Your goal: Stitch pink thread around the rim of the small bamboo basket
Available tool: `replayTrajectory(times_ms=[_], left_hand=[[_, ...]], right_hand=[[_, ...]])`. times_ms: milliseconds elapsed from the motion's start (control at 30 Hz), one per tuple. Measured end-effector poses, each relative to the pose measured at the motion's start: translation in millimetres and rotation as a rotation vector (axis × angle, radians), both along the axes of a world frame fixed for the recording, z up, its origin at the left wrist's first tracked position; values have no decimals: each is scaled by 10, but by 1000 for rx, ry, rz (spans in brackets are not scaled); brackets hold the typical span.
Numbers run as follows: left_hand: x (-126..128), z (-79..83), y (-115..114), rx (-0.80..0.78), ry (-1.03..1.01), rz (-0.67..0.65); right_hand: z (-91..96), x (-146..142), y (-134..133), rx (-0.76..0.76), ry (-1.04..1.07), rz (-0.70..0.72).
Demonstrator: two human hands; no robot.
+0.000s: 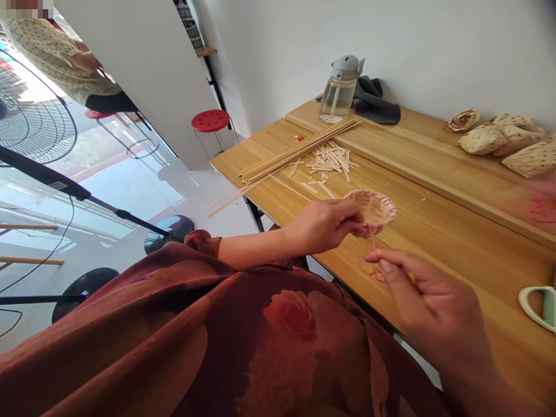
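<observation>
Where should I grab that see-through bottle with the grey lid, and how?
Probably wrap your hand around the see-through bottle just under its grey lid, coming from the picture's left: it stands upright and narrows toward the top. Most of the crumpled dark-grey cloth shows on its right, and the bundle of thin tan strips runs past the front of its base.

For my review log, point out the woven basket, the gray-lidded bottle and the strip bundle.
Woven basket (372, 208): head view, on its inner wall.
Gray-lidded bottle (338, 94): head view, on its clear body.
Strip bundle (300, 148): head view, midway along it.
</observation>
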State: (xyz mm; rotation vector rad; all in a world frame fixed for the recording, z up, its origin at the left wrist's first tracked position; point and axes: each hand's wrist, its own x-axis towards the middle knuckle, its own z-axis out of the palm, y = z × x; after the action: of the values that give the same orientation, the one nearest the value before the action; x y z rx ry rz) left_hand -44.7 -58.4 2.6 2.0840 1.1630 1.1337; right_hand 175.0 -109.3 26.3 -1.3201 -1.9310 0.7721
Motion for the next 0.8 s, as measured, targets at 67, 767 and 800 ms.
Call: replayTrajectory(times_ms=[67, 767, 800], left_hand=[[5, 64, 1, -111, -150, -18], [27, -10, 194, -487, -300, -164], [38, 3, 181, -501, -286, -164]], right_hand=[[-166, 78, 26, 351, -332, 39], [-99, 149, 157, -180, 553, -33], [-75, 108, 165, -182, 619, -17]])
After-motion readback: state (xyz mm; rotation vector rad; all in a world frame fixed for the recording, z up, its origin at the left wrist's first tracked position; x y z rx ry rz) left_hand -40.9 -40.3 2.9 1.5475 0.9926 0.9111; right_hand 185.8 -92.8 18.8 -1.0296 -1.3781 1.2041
